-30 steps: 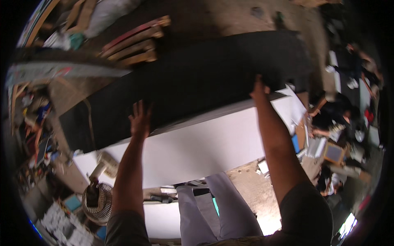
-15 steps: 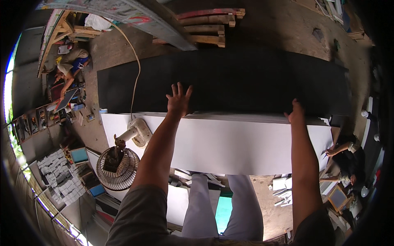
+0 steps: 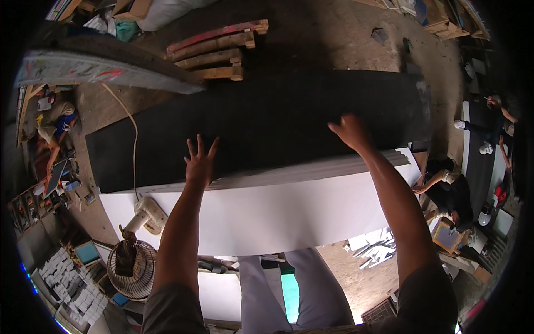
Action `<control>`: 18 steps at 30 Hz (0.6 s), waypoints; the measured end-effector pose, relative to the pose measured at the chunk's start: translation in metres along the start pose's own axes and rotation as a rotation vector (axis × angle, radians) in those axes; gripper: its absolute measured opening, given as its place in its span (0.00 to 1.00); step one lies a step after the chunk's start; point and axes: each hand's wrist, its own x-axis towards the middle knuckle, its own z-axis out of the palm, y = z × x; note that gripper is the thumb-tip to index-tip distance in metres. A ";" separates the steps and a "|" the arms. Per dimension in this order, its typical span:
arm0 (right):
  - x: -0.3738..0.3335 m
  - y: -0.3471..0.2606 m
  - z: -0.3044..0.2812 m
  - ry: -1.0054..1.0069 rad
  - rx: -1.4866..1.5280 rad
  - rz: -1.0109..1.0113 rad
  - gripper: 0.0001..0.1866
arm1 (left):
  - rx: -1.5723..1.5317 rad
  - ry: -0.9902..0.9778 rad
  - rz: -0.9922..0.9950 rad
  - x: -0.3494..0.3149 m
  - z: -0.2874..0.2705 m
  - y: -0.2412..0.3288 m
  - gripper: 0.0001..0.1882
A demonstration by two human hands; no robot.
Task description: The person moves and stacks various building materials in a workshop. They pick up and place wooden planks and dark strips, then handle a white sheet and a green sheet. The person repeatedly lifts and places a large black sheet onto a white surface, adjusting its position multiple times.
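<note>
A long black sheet lies across the work surface in front of me, above a stack of thin grey-edged sheets. On the near side a broad white sheet shows along the stack's edge. My left hand rests at the black sheet's near edge, fingers spread and nothing in them. Over the black sheet, farther from me, is my right hand. Its thumb points left; its other fingers are dark and foreshortened, so whether they are curled or flat is unclear.
A caged fan with its base on the white sheet stands at left, its cord running over the black sheet. A metal beam and wooden slats are beyond. Co-workers sit at left and right.
My view has shifted right. My right hand has moved inward and farther over the black sheet, away from its near edge. My left hand stays spread near that edge.
</note>
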 end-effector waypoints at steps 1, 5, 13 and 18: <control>0.022 -0.022 -0.017 0.040 0.043 -0.078 0.29 | 0.012 -0.004 -0.005 0.000 0.003 -0.003 0.55; 0.120 -0.034 -0.026 0.347 -0.139 -0.346 0.41 | 0.035 0.007 0.014 0.009 0.001 0.002 0.56; 0.136 -0.051 0.010 0.189 -0.163 -0.115 0.46 | -0.015 -0.047 0.006 0.000 -0.010 -0.014 0.67; 0.106 0.001 0.020 0.359 0.012 -0.085 0.47 | -0.137 -0.125 -0.100 0.019 -0.041 0.006 0.68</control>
